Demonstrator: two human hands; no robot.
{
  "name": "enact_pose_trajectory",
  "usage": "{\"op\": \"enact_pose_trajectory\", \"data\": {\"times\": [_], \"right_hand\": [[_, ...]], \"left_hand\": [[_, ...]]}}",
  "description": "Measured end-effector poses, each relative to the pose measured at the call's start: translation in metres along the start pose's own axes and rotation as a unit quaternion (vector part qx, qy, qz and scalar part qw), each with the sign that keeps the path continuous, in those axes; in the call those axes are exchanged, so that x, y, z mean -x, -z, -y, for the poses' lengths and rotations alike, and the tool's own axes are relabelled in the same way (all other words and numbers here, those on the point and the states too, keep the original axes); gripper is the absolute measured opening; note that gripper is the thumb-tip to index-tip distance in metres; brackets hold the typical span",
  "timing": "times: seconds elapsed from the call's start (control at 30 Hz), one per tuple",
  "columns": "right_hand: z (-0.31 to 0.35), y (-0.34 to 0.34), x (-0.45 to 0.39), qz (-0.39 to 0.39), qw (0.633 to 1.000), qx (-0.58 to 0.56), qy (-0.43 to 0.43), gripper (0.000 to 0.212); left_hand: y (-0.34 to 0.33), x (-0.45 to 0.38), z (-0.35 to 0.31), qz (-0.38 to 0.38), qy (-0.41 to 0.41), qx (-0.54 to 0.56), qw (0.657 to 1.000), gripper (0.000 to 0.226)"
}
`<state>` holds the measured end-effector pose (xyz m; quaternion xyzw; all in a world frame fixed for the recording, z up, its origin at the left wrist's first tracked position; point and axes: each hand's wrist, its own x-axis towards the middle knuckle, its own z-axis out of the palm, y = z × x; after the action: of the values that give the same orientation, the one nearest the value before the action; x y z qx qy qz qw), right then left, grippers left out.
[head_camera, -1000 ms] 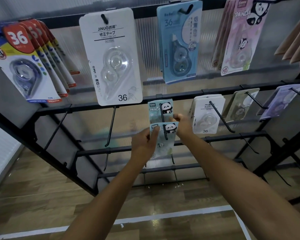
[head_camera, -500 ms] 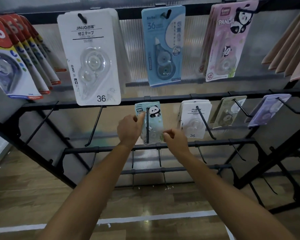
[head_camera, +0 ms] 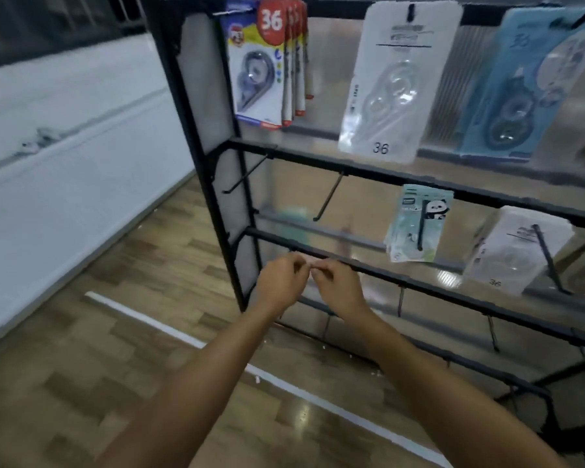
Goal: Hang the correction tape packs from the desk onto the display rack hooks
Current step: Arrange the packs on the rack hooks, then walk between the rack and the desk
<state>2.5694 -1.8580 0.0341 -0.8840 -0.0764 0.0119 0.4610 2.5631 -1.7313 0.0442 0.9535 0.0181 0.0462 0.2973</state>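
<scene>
While the panda pack (head_camera: 417, 224) hangs on its hook at two o'clock, the left hand (head_camera: 279, 282) and right hand (head_camera: 338, 287) meet, fingers curled, grasping nothing visible.

I see the pale teal panda pack (head_camera: 419, 224) hanging upright on a black hook (head_camera: 421, 228) in the display rack (head_camera: 352, 261)'s middle row. A large white pack (head_camera: 395, 82) and a blue pack (head_camera: 527, 86) hang above it; another white pack (head_camera: 514, 251) hangs just to its right.
</scene>
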Motion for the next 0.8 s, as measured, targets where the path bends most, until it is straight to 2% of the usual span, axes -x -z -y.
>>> {"op": "enact_pose_trajectory", "data": {"times": [0.2,0.43,0.63,0.8], "right_hand": [[0.091,-0.126,0.021,0.083,0.995,0.023,0.042,0.024],[0.206,-0.288,0.081,0.189,0.972,0.024,0.135,0.028],[0.295,-0.407,0.134,0.311,0.926,0.025,0.215,0.023],[0.342,-0.494,0.168,0.396,0.883,0.048,0.247,0.032]], "left_hand": [[0.087,0.075,0.128,-0.069,0.047,-0.031,0.996,0.028],[0.201,0.179,0.282,-0.101,0.173,-0.081,0.976,0.038],[0.269,0.278,0.371,-0.156,0.294,-0.121,0.935,0.035],[0.305,0.344,0.435,-0.185,0.384,-0.129,0.895,0.033]]}}
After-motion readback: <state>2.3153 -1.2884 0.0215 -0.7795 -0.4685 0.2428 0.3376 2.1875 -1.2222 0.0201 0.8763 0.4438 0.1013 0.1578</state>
